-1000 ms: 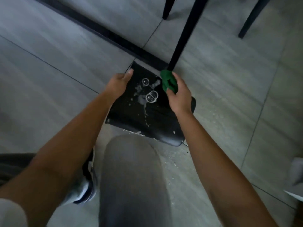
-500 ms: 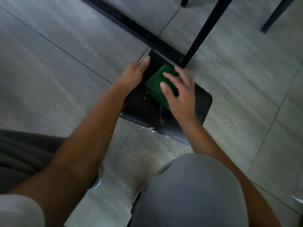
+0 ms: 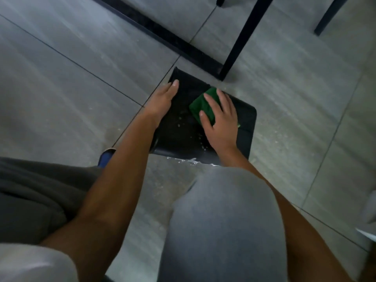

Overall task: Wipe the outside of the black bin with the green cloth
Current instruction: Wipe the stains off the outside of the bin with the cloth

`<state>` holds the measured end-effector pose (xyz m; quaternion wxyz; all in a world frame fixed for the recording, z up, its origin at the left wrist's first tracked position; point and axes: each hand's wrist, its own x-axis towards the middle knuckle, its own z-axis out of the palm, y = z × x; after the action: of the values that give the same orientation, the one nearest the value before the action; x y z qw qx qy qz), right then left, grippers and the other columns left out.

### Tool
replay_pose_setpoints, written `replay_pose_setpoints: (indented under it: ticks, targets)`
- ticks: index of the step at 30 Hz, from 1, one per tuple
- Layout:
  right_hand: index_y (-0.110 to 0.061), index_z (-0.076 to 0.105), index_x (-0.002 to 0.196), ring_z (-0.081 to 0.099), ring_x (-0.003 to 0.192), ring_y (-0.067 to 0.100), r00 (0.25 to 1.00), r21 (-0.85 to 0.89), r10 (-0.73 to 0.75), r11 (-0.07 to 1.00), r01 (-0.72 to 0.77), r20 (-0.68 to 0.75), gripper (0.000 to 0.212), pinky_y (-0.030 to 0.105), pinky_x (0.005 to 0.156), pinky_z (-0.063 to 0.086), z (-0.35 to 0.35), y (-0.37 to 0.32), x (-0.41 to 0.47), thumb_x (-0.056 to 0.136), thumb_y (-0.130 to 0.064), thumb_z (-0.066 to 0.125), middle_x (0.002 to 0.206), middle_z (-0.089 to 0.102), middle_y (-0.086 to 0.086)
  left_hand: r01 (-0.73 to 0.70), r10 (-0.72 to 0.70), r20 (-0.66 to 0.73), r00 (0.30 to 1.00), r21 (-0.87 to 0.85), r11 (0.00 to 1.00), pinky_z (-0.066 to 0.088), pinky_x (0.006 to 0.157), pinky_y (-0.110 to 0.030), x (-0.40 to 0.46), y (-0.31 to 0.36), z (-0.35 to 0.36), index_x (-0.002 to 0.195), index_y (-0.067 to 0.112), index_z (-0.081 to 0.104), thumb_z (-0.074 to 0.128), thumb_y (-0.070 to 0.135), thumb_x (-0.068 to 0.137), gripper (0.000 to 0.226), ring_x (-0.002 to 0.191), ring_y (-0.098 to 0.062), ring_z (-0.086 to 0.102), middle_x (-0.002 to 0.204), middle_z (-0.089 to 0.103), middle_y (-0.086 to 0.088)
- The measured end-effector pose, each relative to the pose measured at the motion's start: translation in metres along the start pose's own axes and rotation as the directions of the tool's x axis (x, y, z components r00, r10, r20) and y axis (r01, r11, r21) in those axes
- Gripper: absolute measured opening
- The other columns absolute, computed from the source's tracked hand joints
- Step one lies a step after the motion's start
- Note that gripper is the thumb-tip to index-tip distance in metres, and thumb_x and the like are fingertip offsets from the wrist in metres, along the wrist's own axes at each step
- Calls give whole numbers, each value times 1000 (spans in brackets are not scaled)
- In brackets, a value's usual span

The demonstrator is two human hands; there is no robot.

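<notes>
Black bin [image 3: 179, 137] lying on its side on the grey tiled floor [image 3: 61, 82], just in front of the bent knee [image 3: 223, 210] and near a dark furniture leg [image 3: 242, 39]. Left hand [image 3: 162, 100] laid along the bin's left edge, fingers straight and flat, steadying rather than clasping. Right hand [image 3: 220, 123] spread flat on the upturned side, fingers extended, pressing the folded green cloth [image 3: 200, 106] against the surface; nothing curled around or pinched. Pale droplets scattered on the black face beside the cloth, and a wet streak on the floor at the near edge. Judged light, hollow and stiff-walled; smooth wet plastic likely slippery, so prone to slide or rock under a firm stroke. Best restrained at a rim or corner edge, as on the left side now. Cloth soft and pliable, best driven under a flat palm.
</notes>
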<state>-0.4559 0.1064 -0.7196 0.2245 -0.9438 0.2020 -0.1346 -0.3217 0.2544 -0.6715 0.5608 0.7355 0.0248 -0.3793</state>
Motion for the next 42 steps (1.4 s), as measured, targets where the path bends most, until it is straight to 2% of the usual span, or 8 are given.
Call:
replay_pose_setpoints:
  ticks: [10,14,18,22,26,31,36,42]
  targets:
    - [-26,47,153,37,149,28,893,138,449,887,-440,-39,58,40,120,33,-19,45,-2,98,-35,62,162,39,7,213,-215,-24,976,-76,974,56,94,-46,-11,-7,-14,124,26,63,50,78,86,66,97,-29,73,108,73,-9]
    - [-25,50,150,35,150,31,971,91,236,967,-238,36,55,51,120,36,-6,-3,20,97,-33,64,162,39,7,269,-276,-37,961,-133,954,56,65,-30,-14,-9,-7,100,19,67,46,75,90,62,70,-23,78,80,78,-8]
    - [-29,49,151,26,154,36,973,41,-159,987,154,166,54,56,124,25,8,-44,22,99,-46,54,167,30,9,233,-236,-6,972,-151,961,63,77,-39,-13,-4,-1,98,18,71,38,77,92,68,72,-23,78,77,79,-8]
    - [-29,54,147,28,153,35,960,30,-245,970,243,136,48,57,123,25,0,-18,-24,101,-44,55,167,30,6,213,-223,-37,974,-185,959,62,80,-37,-14,0,1,105,17,71,49,69,94,58,80,-24,78,97,79,-10]
    - [-25,59,144,40,147,32,1000,-48,27,998,-28,-8,45,53,122,30,-21,55,-63,102,-41,58,163,38,7,185,-192,-51,980,-117,976,56,90,-38,-13,4,3,133,16,59,45,72,93,70,99,-27,71,107,71,-7]
    - [-23,55,147,36,149,34,882,125,467,880,-457,-62,55,56,118,36,-33,67,-28,94,-40,52,162,40,8,81,-80,-65,995,16,997,34,116,-50,-14,15,16,149,17,44,32,68,99,72,128,-29,54,140,57,-9]
    - [-25,51,149,30,153,33,999,42,13,999,-15,42,53,57,123,26,-13,-2,-19,98,-38,56,164,37,3,55,-49,-131,990,39,998,32,118,-47,-13,11,20,151,14,42,33,65,100,72,134,-28,49,146,51,-9]
    - [-30,50,151,29,154,35,873,-91,-451,877,472,186,52,58,123,25,-6,13,-58,101,-41,57,166,36,6,85,-87,-79,993,-29,996,38,115,-51,-8,3,18,147,17,49,39,77,90,82,133,-31,52,147,54,-9]
